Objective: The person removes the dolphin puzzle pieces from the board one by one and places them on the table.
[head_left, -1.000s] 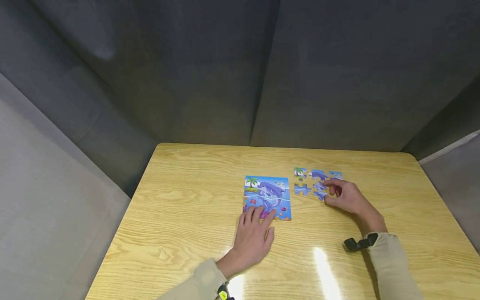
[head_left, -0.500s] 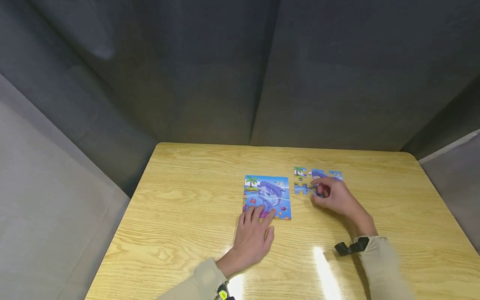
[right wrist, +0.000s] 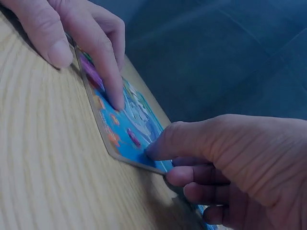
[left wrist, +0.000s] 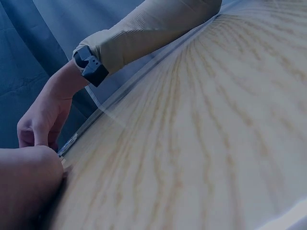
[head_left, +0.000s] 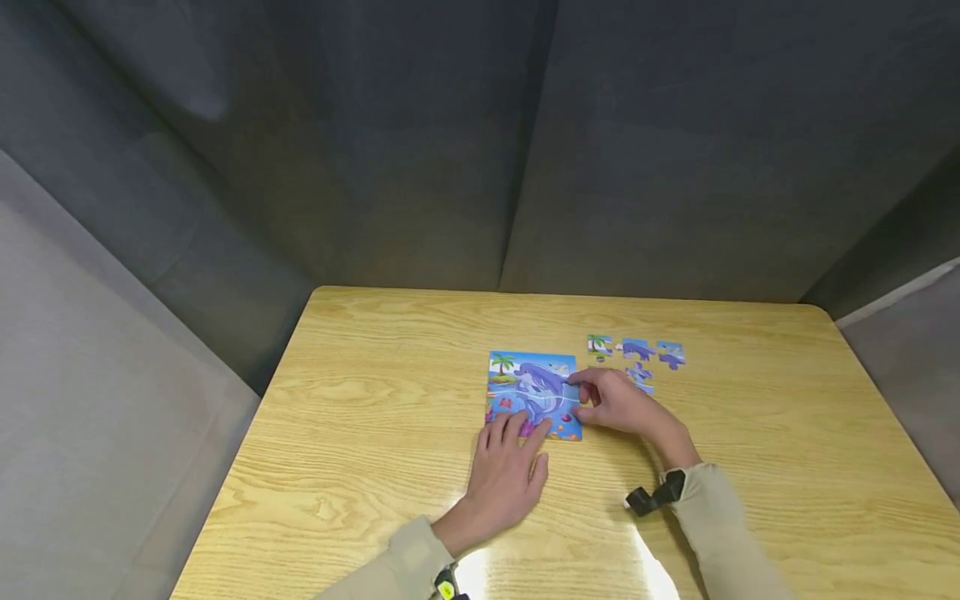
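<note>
While my left hand (head_left: 508,477) presses flat on the puzzle card (head_left: 534,393), I see my right hand (head_left: 618,404) pinching its right edge, loose pieces (head_left: 637,357) beyond.

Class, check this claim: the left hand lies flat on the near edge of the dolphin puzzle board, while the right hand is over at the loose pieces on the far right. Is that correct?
Not quite. The left hand does lie flat on the near edge of the dolphin puzzle board, but the right hand is at the board's right edge, not at the loose pieces. The head view shows this.

A wooden table (head_left: 360,417) carries a puzzle board (head_left: 534,392) and loose pieces (head_left: 637,354).
</note>
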